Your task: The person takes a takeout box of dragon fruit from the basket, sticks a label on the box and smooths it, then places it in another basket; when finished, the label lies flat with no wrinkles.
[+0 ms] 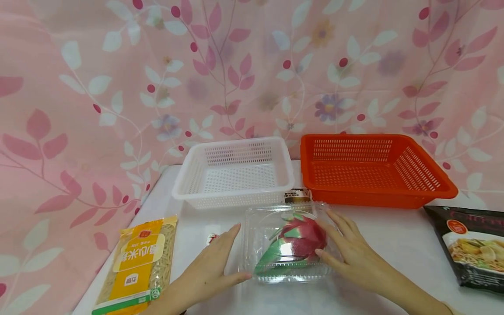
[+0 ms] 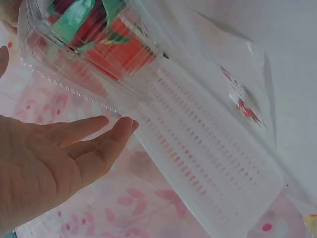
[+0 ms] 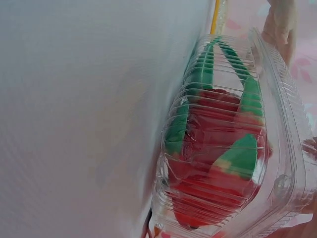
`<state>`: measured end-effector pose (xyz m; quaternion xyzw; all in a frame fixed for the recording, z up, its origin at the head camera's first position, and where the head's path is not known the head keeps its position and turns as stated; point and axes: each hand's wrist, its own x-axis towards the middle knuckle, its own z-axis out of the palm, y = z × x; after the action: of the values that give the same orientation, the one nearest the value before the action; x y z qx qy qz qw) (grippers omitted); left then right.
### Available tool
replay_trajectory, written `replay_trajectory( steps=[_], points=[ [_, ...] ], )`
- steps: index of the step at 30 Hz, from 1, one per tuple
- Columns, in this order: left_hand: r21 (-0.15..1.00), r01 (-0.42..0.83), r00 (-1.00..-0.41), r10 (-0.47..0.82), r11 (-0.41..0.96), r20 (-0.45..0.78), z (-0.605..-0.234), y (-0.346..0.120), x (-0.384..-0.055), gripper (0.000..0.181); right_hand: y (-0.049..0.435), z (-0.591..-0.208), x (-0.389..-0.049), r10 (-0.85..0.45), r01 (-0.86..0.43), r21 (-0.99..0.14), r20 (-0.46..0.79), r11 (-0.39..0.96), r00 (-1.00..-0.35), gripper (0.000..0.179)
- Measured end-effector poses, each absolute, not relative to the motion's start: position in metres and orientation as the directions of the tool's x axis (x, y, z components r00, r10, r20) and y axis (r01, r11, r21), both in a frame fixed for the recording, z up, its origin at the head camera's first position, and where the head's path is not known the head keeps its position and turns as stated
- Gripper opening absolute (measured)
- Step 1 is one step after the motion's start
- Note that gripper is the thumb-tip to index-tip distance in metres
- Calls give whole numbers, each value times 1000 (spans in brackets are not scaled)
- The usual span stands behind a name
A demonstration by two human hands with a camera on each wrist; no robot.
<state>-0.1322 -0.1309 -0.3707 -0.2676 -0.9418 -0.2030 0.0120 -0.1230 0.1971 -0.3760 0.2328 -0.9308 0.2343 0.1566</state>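
Note:
A clear plastic clamshell box (image 1: 257, 216) stands on the white table with its lid down. Inside it lies a red and green dragon fruit (image 1: 301, 238), seen close through the ribbed wall in the right wrist view (image 3: 218, 134). My left hand (image 1: 212, 267) is beside the box's left side, fingers extended and holding nothing; in the left wrist view that hand (image 2: 59, 158) has its fingertips near the box's rim. My right hand (image 1: 350, 249) lies along the right side, its straight fingers and thumb over the lid's edge.
A white basket (image 1: 232, 199) and a red basket (image 1: 366, 199) stand behind the box, with a small dark-labelled container (image 1: 297, 195) between them. A yellow noodle packet (image 1: 138, 262) lies left, a black food packet (image 1: 472, 249) right. A small red-and-white item (image 1: 212, 237) sits behind my left hand.

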Motion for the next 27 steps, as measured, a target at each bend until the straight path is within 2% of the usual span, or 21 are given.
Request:
replay_trajectory(
  steps=[4,7,11,17,27],
  points=[
    [397,399,-913,399,826,86,-369,-142,-133,103,198,-377,-123,-363,-517,-346,420,783,-832,71],
    [376,360,-929,366,854,59,-371,-153,-135,108,198,-376,-123,-357,-508,-361,408,782,-840,72],
    [323,367,-924,383,872,16,-377,-165,-143,111,198,-374,-123,-363,-518,-368,413,773,-835,73],
    [247,339,-927,367,908,-77,-388,-177,-161,99,195,-373,-122,-394,-554,-343,436,759,-809,76],
    [244,319,-907,369,916,-201,-396,-181,-173,86,195,-372,-118,-391,-552,-358,431,753,-813,70]
  ],
)
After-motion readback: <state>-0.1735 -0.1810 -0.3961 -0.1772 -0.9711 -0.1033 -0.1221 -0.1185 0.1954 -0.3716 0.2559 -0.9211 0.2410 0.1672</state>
